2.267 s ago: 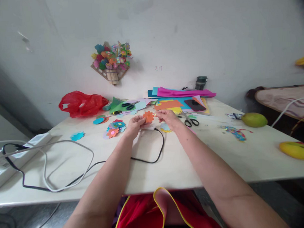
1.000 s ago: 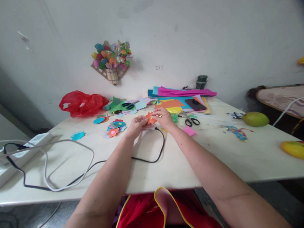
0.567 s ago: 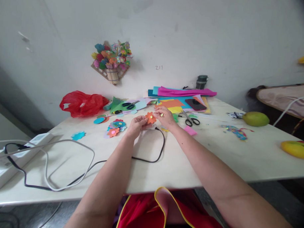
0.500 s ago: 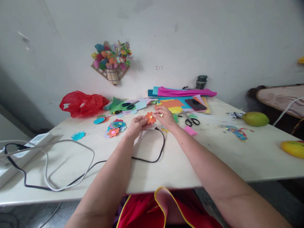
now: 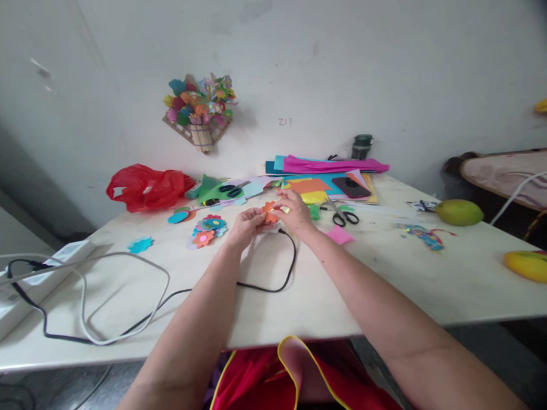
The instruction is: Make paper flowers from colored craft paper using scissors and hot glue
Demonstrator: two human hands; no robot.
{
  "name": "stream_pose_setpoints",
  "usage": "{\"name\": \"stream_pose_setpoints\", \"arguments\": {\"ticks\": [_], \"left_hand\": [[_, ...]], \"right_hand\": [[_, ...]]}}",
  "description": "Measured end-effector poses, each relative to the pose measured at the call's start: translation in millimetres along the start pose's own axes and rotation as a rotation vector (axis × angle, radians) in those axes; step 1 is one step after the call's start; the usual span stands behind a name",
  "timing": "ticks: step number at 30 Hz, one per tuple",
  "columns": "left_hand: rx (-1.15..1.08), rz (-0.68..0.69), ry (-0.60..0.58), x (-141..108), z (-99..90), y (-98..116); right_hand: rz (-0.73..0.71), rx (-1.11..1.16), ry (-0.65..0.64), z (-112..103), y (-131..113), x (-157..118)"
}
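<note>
In the middle of the table, my left hand (image 5: pixel 249 223) pinches an orange paper flower (image 5: pixel 268 213) by its left edge. My right hand (image 5: pixel 295 215) is at the flower's right side, its fingertips over the middle and partly hiding it. A small pale yellow piece (image 5: pixel 286 210) shows between the right fingers; its exact kind is too small to tell. To the left lies a pile of layered paper flowers (image 5: pixel 205 237). A blue paper flower (image 5: pixel 140 244) lies farther left, and cut paper circles (image 5: pixel 178 217) sit behind it.
Black-handled scissors (image 5: pixel 345 217) lie to the right, and a second pair of scissors (image 5: pixel 231 190) lies at the back. A black cable (image 5: pixel 270 290) loops before my hands. Coloured sheets (image 5: pixel 310 185), a phone (image 5: pixel 350 187), a red bag (image 5: pixel 148 187) and a power strip (image 5: pixel 65 260) surround the work.
My right hand has moved slightly left, bringing its fingertips over the orange flower's middle, where a yellow centre showed before. My left hand keeps its hold.
</note>
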State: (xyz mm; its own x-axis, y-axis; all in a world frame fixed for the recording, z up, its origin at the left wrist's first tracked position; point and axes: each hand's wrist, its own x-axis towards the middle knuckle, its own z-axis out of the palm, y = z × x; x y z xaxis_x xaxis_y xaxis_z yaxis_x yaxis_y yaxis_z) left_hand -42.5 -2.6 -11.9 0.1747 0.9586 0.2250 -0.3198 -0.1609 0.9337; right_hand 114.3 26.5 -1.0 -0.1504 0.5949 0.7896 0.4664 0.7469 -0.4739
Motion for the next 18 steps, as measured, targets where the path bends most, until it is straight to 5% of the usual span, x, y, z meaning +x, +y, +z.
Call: {"name": "stream_pose_setpoints", "arguments": {"ticks": [14, 18], "left_hand": [[0.004, -0.004, -0.003, -0.4, -0.2, 0.1], [-0.006, -0.022, 0.031, -0.5, 0.7, 0.9]], "right_hand": [[0.001, 0.063, -0.034, -2.7, -1.5, 0.9], [0.116, 0.2, 0.043, -7.6, -0.3, 5.6]]}}
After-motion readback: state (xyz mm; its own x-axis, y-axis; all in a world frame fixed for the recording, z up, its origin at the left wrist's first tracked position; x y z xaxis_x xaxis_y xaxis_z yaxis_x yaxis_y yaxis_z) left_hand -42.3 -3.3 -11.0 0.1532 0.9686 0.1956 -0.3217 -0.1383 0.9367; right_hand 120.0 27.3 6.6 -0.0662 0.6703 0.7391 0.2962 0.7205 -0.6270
